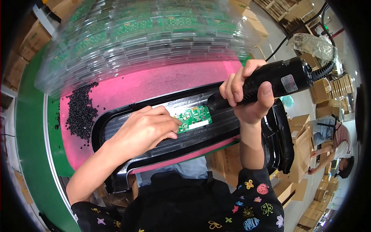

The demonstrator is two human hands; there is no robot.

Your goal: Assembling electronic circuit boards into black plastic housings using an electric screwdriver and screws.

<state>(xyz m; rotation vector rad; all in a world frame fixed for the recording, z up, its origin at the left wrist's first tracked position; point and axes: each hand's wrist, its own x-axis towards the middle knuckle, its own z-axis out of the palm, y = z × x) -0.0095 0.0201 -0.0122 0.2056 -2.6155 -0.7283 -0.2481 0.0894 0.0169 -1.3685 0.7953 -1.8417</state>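
Observation:
My right hand is wrapped round a black electric screwdriver, which slants down to the left. Its ribbed nose meets the upper right corner of a green circuit board; the bit and any screw under it cannot be made out. Curled over the left end of the board, the fingers of my left hand hold it, and they cover that end. The board lies inside a long black plastic housing with a raised rim, set on a pink mat at the table's near edge.
Stacked clear plastic trays with green boards rise behind the mat. A heap of small black parts lies at the left. More black housings are at the right, near cartons and another person. A ribbed cable trails from the screwdriver.

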